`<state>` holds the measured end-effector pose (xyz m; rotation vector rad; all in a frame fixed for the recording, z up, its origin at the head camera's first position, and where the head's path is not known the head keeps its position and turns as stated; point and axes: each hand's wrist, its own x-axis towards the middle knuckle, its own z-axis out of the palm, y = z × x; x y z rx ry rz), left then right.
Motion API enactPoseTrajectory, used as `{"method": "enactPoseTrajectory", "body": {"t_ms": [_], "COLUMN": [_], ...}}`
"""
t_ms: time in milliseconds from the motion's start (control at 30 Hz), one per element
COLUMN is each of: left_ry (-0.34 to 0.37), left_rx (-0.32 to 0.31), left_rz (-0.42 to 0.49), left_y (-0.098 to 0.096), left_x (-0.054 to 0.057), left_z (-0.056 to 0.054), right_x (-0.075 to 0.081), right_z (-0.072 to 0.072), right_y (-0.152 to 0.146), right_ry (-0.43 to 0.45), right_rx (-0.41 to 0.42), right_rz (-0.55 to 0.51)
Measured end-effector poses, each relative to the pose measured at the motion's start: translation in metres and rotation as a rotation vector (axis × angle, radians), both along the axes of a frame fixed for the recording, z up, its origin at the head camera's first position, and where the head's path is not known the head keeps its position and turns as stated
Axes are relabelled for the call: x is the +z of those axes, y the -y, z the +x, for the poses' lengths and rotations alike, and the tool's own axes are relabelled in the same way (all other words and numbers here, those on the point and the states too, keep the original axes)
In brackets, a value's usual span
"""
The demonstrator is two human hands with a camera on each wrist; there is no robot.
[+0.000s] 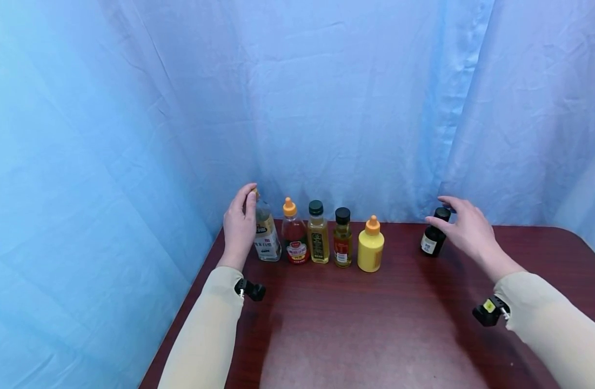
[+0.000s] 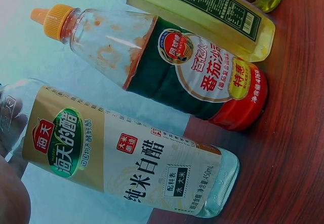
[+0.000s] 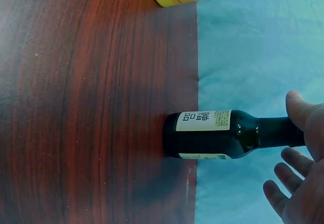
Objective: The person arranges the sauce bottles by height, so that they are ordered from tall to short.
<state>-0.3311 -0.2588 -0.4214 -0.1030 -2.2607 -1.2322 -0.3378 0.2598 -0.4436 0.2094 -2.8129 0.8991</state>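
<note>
At the left end of a row, my left hand (image 1: 241,219) grips the top of a clear white-vinegar bottle (image 2: 126,148) standing on the table; part of its neck is hidden by the fingers. Right beside it stands a tomato-sauce squeeze bottle (image 2: 167,67) with an orange nozzle cap. Off to the right, my right hand (image 1: 467,224) is around the top of a small dark bottle (image 3: 202,135) with a black cap and white label. Its thumb and fingers are spread on either side of the cap. This bottle stands upright on the table.
Continuing the row are a green-capped oil bottle (image 1: 319,237), a black-capped oil bottle (image 1: 342,243) and a yellow squeeze bottle (image 1: 370,251). They stand near the back edge of the dark red wooden table (image 1: 355,329). A blue curtain (image 1: 326,108) hangs behind.
</note>
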Motion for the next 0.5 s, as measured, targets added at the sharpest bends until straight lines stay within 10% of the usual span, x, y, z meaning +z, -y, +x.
{"method": "enactPoseTrajectory", "body": {"t_ms": [500], "left_ry": [-0.029], "left_rx": [-0.003], "left_rz": [-0.008], "left_y": [0.001], "left_x": [-0.002], "left_z": [-0.001], "right_x": [-0.011], "right_z": [0.003], "right_y": [-0.004], "right_ry": [0.012], "right_rx": [-0.009], "right_rz": [0.002]}}
